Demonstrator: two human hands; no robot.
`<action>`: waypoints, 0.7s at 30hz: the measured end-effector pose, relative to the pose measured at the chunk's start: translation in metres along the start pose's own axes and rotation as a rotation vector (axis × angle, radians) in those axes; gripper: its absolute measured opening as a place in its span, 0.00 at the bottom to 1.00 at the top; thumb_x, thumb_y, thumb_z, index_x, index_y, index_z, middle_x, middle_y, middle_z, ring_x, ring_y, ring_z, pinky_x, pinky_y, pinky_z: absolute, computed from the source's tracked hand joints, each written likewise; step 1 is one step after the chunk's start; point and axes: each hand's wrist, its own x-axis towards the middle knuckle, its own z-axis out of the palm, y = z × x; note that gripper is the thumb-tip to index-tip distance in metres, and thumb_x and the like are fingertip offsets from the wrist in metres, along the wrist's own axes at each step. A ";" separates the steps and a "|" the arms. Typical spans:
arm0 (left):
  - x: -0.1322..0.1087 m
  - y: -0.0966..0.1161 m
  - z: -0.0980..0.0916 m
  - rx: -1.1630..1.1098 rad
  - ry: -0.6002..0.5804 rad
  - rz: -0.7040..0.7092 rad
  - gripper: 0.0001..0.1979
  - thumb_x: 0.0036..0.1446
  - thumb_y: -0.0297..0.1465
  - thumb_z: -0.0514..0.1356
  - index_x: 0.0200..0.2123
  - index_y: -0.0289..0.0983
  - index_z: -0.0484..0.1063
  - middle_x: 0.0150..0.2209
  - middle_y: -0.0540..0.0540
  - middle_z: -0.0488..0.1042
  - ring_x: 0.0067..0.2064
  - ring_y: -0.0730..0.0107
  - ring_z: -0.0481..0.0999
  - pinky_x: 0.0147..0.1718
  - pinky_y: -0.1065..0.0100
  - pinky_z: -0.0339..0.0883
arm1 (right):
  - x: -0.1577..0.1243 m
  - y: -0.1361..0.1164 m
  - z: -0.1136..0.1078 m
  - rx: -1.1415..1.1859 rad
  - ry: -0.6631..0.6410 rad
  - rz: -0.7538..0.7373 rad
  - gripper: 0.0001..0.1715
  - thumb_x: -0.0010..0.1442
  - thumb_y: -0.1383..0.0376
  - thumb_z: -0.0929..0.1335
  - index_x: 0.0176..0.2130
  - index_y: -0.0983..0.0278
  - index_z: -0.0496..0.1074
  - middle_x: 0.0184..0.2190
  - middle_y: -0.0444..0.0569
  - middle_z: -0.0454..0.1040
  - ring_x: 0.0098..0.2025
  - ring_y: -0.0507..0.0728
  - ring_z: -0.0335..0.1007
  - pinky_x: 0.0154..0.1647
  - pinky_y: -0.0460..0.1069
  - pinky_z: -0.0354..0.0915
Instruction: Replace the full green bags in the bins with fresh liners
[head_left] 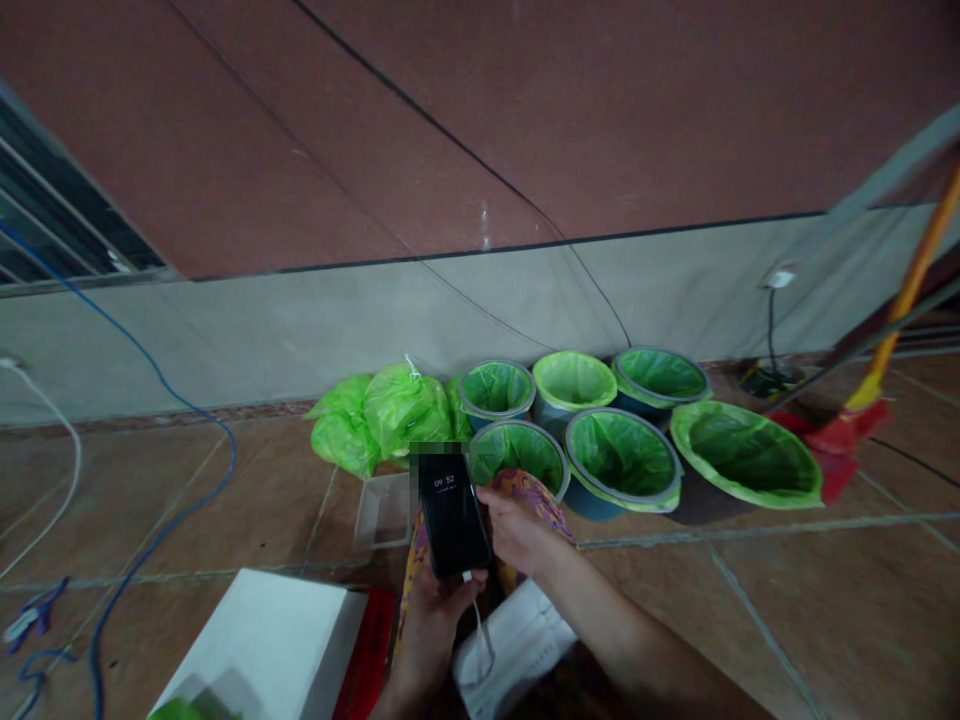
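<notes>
A black smartphone (454,525) is held upright in front of me, its dark screen lit with the time 09:52. My left hand (439,605) is wrapped round its lower end. At the phone's right edge, my right hand (514,530) grips the side, its fingers partly hidden behind the phone. A white charging cable (478,615) is plugged into the phone's bottom and runs down to a white, soft-looking object (517,650) on my lap; I cannot tell exactly what it is. Patterned orange and purple cloth (536,495) covers my legs.
Several bins (622,465) lined with green bags stand by the wall, beside filled green bags (405,410). A clear plastic tray (382,510), a white box (262,645) and a blue cable (161,535) lie on the tiles. A red broom (844,450) is at right.
</notes>
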 end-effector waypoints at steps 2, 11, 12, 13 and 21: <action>0.001 -0.001 -0.001 0.041 -0.060 0.004 0.22 0.40 0.31 0.74 0.41 0.36 0.78 0.34 0.45 0.81 0.37 0.59 0.78 0.40 0.63 0.70 | 0.000 0.001 0.000 0.005 0.018 -0.010 0.16 0.55 0.56 0.72 0.35 0.68 0.77 0.28 0.47 0.79 0.34 0.55 0.74 0.42 0.49 0.65; -0.001 -0.001 -0.001 0.055 -0.050 -0.027 0.26 0.39 0.33 0.74 0.45 0.37 0.78 0.33 0.45 0.80 0.39 0.57 0.78 0.42 0.63 0.69 | -0.001 0.000 0.002 0.044 0.044 -0.008 0.16 0.50 0.56 0.74 0.32 0.66 0.74 0.27 0.46 0.78 0.40 0.58 0.75 0.44 0.50 0.65; -0.001 0.000 -0.001 0.043 -0.046 -0.031 0.26 0.38 0.33 0.75 0.45 0.37 0.78 0.34 0.45 0.80 0.40 0.57 0.78 0.43 0.62 0.69 | -0.001 0.000 0.002 0.048 0.049 -0.010 0.16 0.50 0.56 0.74 0.32 0.66 0.74 0.27 0.46 0.78 0.40 0.58 0.75 0.44 0.50 0.65; -0.001 0.000 0.000 0.032 -0.046 -0.039 0.27 0.38 0.32 0.75 0.45 0.37 0.78 0.34 0.45 0.80 0.40 0.56 0.78 0.43 0.62 0.69 | -0.001 0.000 0.002 0.048 0.054 -0.011 0.16 0.50 0.56 0.74 0.32 0.66 0.73 0.28 0.46 0.78 0.40 0.58 0.75 0.44 0.50 0.65; 0.013 -0.017 -0.012 0.060 -0.057 -0.064 0.26 0.34 0.34 0.76 0.41 0.37 0.78 0.32 0.43 0.80 0.34 0.58 0.77 0.36 0.62 0.70 | 0.002 0.003 0.000 0.042 0.027 -0.013 0.18 0.50 0.54 0.74 0.32 0.67 0.75 0.29 0.49 0.79 0.41 0.59 0.75 0.47 0.52 0.66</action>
